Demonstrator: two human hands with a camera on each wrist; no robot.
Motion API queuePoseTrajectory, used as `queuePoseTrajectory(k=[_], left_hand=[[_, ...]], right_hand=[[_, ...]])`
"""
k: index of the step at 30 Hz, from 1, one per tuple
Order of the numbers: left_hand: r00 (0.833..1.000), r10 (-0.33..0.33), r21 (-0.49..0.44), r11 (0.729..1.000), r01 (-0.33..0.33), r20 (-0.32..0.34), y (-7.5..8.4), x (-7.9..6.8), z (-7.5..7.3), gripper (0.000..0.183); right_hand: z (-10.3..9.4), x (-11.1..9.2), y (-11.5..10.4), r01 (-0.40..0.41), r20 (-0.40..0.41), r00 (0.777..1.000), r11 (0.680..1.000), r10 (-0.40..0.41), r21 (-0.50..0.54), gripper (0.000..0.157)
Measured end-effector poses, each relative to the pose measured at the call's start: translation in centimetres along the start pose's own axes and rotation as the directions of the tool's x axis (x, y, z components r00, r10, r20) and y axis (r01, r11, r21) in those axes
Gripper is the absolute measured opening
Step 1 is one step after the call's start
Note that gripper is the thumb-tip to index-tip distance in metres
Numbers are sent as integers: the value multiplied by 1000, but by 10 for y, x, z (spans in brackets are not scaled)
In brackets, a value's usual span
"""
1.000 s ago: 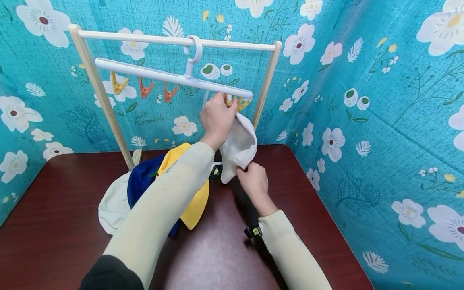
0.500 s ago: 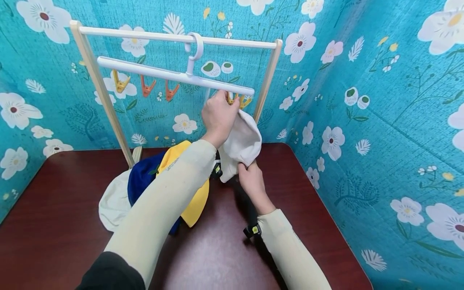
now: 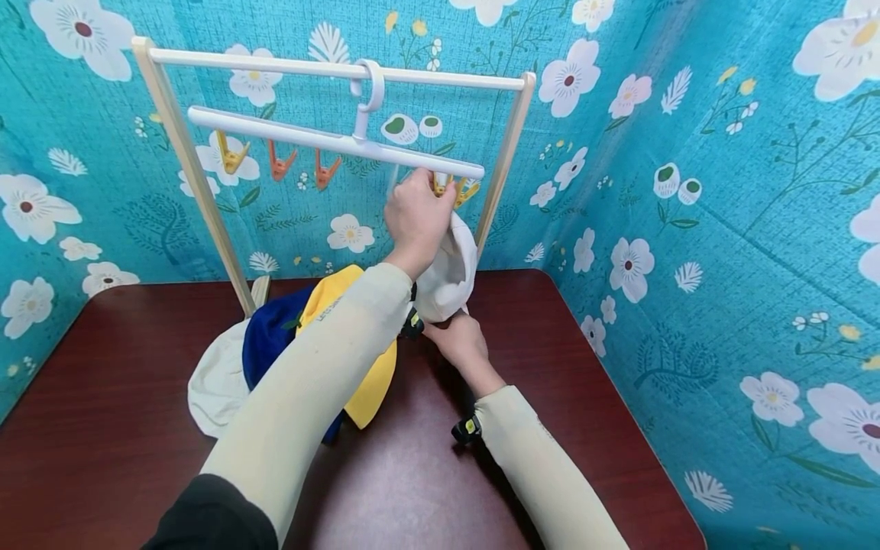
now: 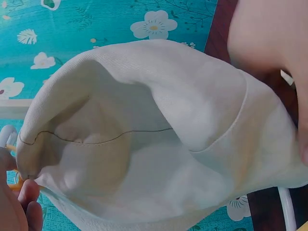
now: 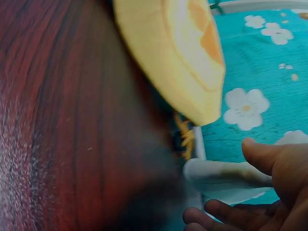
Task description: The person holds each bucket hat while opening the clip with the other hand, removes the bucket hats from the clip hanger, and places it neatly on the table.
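Note:
A white cloth bucket hat (image 3: 448,279) hangs below the right end of a white clip hanger (image 3: 337,143), its opening turned toward me. My left hand (image 3: 419,221) pinches the hat's upper edge beside a yellow clip (image 3: 441,186); in the left wrist view its fingertips (image 4: 30,190) meet the rim, with part of the clip behind. Under the hat's lower edge is my right hand (image 3: 459,340). In the right wrist view, that hand (image 5: 269,187) has thumb and fingers spread apart around the hat's lower part (image 5: 226,173), without closing on it.
A wooden rack (image 3: 509,153) carries the hanger. More clips hang at its left: one yellow (image 3: 231,155) and two orange. On the dark red table (image 3: 124,367) lie a yellow hat (image 3: 371,386), a blue hat (image 3: 268,336) and an off-white hat (image 3: 216,382), partly behind my left sleeve.
My right hand has let go of the hat's lower edge and shifted left and slightly down beneath it. The hat's lower part has swung left. My left hand stays at the clip.

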State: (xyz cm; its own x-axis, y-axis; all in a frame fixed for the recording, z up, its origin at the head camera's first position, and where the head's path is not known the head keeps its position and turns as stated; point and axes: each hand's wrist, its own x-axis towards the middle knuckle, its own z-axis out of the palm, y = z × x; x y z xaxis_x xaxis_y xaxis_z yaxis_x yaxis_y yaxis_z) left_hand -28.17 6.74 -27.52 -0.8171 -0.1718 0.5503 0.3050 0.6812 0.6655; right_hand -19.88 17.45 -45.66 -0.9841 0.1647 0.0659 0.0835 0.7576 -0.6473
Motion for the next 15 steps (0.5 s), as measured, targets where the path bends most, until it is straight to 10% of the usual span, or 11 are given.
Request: queuePoseTrajectory(k=[15], left_hand=[[1000,-18,-37,999,18,13,0,-3,3,36]], right_hand=[[18,10,2,-39,-114,993,999,43,39,32]])
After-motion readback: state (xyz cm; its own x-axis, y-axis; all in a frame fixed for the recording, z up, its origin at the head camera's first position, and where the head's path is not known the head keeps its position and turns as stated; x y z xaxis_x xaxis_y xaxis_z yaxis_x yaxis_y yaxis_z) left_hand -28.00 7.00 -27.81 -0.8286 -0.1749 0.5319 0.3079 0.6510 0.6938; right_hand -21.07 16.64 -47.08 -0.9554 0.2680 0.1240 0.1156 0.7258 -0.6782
